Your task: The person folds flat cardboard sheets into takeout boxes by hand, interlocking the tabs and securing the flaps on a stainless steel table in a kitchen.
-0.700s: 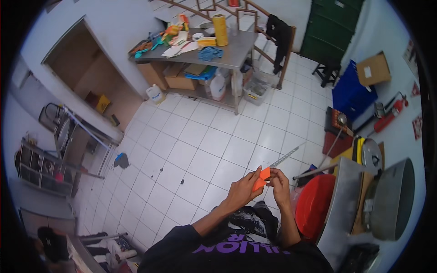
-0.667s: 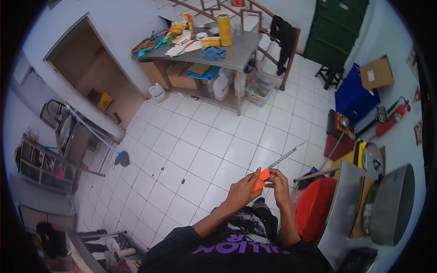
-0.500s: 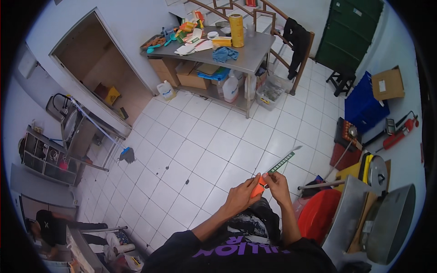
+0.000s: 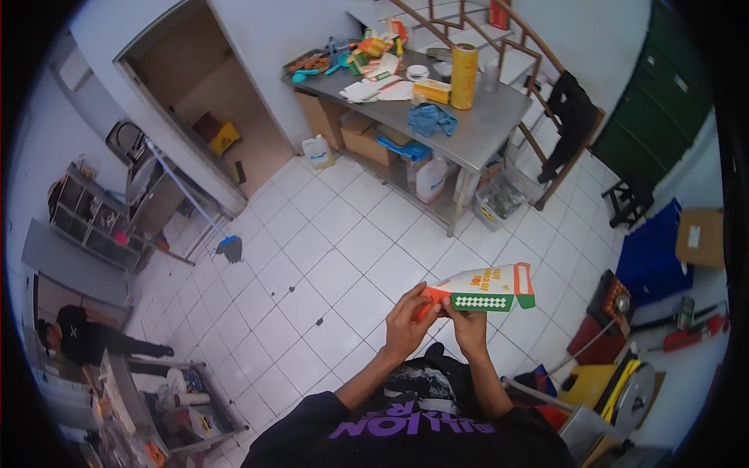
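Observation:
In front of my body I hold a small printed cardboard box (image 4: pixel 488 282) with a white panel, a green side patterned in white and orange ends. Its far right end shows flaps sticking out. My left hand (image 4: pixel 406 320) is closed round the orange end, fingers on the flap there. Close beside it, my right hand (image 4: pixel 468 329) grips the lower edge by the green side, thumb against the orange part. The undersides of both hands' grips are hidden.
Ahead stands a steel table (image 4: pixel 367 121) with flattened cartons, a yellow roll (image 4: pixel 464 76) and a blue cloth (image 4: pixel 431 119). Blue crates (image 4: pixel 655 257) and a fire extinguisher (image 4: pixel 697 333) line the right wall. At lower left, another person (image 4: pixel 94 335) is beside a cluttered table.
The box has turned from edge-on to showing its broad white panel and green side. Both hands have shifted slightly, still on its orange end. The whole view has swung left.

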`<act>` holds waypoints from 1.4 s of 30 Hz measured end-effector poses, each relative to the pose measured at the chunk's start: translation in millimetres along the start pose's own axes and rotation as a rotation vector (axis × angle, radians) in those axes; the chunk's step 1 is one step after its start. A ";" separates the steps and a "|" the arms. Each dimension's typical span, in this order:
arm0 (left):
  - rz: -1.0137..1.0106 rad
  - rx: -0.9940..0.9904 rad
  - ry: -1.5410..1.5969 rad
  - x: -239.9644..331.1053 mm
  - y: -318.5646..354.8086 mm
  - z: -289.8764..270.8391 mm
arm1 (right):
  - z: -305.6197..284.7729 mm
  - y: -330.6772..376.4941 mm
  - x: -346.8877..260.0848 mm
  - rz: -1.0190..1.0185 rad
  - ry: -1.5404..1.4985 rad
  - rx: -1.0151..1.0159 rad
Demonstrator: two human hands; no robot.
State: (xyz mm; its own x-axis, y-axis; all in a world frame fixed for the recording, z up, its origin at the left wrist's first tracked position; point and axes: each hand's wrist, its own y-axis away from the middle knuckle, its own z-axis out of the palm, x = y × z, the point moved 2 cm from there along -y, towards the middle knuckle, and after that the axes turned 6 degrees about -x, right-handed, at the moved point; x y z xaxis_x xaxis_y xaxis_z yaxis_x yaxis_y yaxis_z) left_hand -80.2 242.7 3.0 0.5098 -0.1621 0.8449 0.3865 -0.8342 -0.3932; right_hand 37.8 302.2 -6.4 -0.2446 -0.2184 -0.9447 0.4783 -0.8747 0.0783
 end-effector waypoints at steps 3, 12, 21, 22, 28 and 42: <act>-0.103 0.163 -0.006 -8.9 -27.5 -8.1 | 13.0 -43.3 -9.5 0.037 0.009 -0.172; -0.261 0.317 0.509 -57.5 -121.5 -52.8 | 61.0 -174.3 11.1 0.129 0.052 -0.463; -0.240 0.175 0.525 -135.4 -256.5 -112.3 | 122.2 -311.7 15.9 -0.115 0.392 -0.333; -0.228 0.141 0.508 -145.2 -272.3 -117.1 | 129.7 -324.6 11.1 -0.122 0.435 -0.294; -0.160 0.004 0.416 -177.6 -361.0 -135.2 | 144.6 -408.3 12.4 -0.163 0.441 -0.209; -0.145 0.125 0.270 -250.9 -561.3 -137.0 | 166.8 -643.1 26.1 0.035 -0.116 -0.417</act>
State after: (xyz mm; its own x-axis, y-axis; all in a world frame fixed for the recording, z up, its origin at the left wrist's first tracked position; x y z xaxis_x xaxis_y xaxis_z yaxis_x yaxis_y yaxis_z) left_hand -530.3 679.4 61.4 0.2272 -0.1942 0.9543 0.5401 -0.7903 -0.2894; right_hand -416.8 786.8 -28.3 -0.3041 -0.3131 -0.8997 0.7819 -0.6216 -0.0479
